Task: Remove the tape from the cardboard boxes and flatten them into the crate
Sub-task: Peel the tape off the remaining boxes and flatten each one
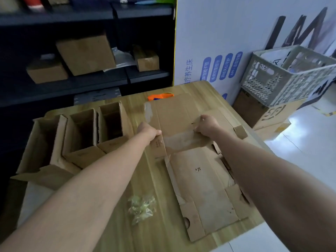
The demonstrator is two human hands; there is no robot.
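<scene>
Box (179, 115), pressed nearly flat, is held over the middle of the tabletop (127, 233) between a person's two hands, with a glossy strip of tape (181, 140) across its near edge. The left hand (148, 131) clamps the left edge, thumb on top. The right hand (207, 124) has its fingers curled tight at the strip's right end, though whether they pinch tape or board cannot be told. Both forearms reach out nearly straight. The step in hand looks like stripping that tape. Next, the strip must be peeled clean off and the box carried right to the crate (291, 75), which stands well apart on a carton (269, 113) beside the tabletop. A second flat box (209, 193) lies beneath, a tape wad (141, 209) near it, three open boxes (81, 135) at left.
</scene>
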